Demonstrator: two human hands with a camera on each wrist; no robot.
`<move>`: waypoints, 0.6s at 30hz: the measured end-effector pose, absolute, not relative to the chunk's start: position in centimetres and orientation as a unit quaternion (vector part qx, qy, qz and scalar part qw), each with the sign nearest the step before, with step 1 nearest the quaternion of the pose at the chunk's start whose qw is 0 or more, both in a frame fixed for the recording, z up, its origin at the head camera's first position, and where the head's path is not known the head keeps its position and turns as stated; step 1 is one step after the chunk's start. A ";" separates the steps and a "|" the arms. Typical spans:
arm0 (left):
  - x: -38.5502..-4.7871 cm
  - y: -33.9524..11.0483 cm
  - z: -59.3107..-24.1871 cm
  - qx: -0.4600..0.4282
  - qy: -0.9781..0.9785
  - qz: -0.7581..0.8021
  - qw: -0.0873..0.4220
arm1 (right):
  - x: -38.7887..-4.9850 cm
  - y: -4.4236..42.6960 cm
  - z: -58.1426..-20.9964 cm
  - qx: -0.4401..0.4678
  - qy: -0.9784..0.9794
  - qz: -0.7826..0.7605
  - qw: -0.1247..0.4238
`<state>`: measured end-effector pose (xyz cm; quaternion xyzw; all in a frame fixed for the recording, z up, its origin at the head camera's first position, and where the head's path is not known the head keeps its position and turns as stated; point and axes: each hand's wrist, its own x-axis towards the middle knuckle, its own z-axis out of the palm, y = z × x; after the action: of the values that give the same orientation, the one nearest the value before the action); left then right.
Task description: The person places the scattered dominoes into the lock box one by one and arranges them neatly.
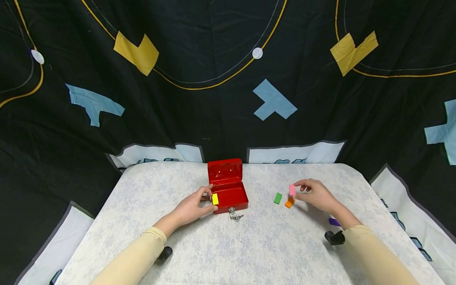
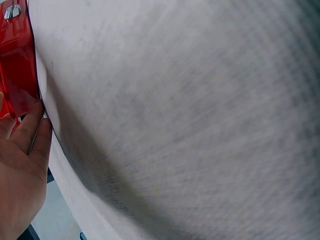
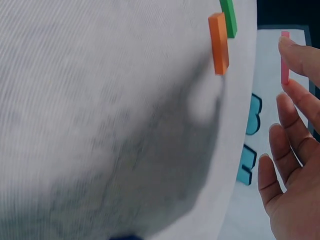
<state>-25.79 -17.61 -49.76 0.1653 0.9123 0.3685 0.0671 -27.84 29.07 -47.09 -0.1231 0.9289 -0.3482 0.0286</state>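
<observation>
A small red metal cash box (image 1: 230, 196) stands with its lid (image 1: 225, 171) raised. A yellow block (image 1: 215, 199) is at the left end of its inside. My left hand (image 1: 194, 206) holds the box by its left side, thumb near the front corner and index finger near the back; the left wrist view shows fingers against the red wall. Above the table, my right hand (image 1: 317, 194) pinches a pink block (image 3: 285, 59) between thumb and index finger, the other fingers loosely bent. Beneath it lies an orange block (image 3: 219, 45), with a green block (image 1: 278, 198) beside that.
Keys (image 1: 238, 217) hang from the lock (image 1: 232, 211) at the box's front. A purple block (image 1: 334, 222) lies partly behind the right forearm. Each wrist wears a black camera mount. A pale patterned cloth covers the table (image 1: 270, 253); a black curtain (image 1: 213, 118) stands behind it.
</observation>
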 end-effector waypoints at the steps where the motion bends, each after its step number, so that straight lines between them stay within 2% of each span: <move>1: -25.8 -17.6 -49.7 0.165 0.912 0.369 0.068 | -27.9 28.9 -47.0 -0.126 0.929 -0.348 0.028; 18: -25.8 -17.5 -49.6 0.162 0.913 0.367 0.069 | -28.3 25.1 -46.2 -0.149 0.923 -0.355 0.027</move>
<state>-25.75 -17.54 -49.62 0.1621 0.9135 0.3668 0.0690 -28.33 25.07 -46.21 -0.1487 0.9225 -0.3550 0.0271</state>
